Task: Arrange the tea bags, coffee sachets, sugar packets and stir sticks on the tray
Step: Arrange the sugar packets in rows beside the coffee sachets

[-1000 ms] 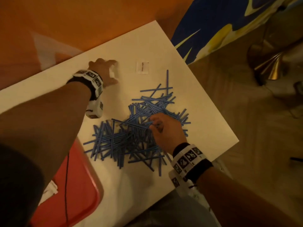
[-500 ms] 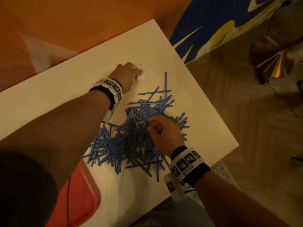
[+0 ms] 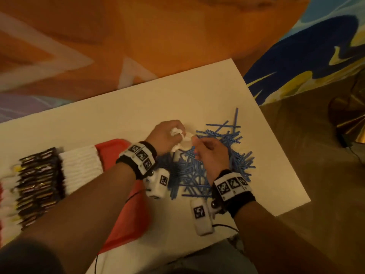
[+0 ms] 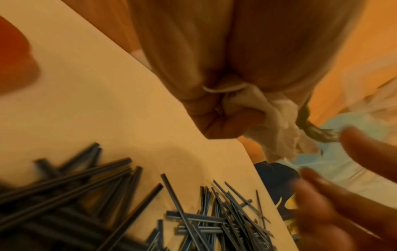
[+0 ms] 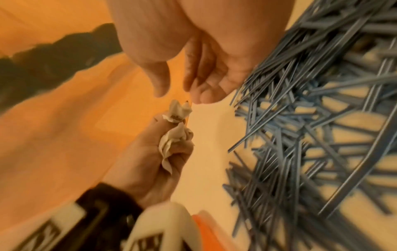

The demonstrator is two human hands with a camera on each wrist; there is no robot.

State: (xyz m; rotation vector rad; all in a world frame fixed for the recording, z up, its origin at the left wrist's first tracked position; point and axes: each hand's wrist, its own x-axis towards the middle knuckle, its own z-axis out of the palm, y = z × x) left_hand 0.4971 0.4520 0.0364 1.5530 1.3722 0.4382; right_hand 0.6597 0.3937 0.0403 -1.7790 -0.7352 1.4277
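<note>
Left hand point(image 3: 164, 136) at frame centre, fingers curled tight round crumpled white paper packets point(image 3: 178, 134), held above the white bench point(image 3: 122, 115). Right hand point(image 3: 211, 155) just beside it, fingers loosely bent and apart, thumb and forefinger near the paper; contact unclear. Blue stir sticks point(image 3: 221, 151) in a loose pile under and right of both hands. Red tray point(image 3: 128, 220) lower left, with rows of dark sachets point(image 3: 39, 182) and white packets point(image 3: 81, 167) on it.

The arms hide part of the red tray point(image 3: 126, 224) and the blue sticks point(image 3: 233, 161); the crumpled white paper point(image 5: 174, 141) is unreadable — both wrist views blurred.
</note>
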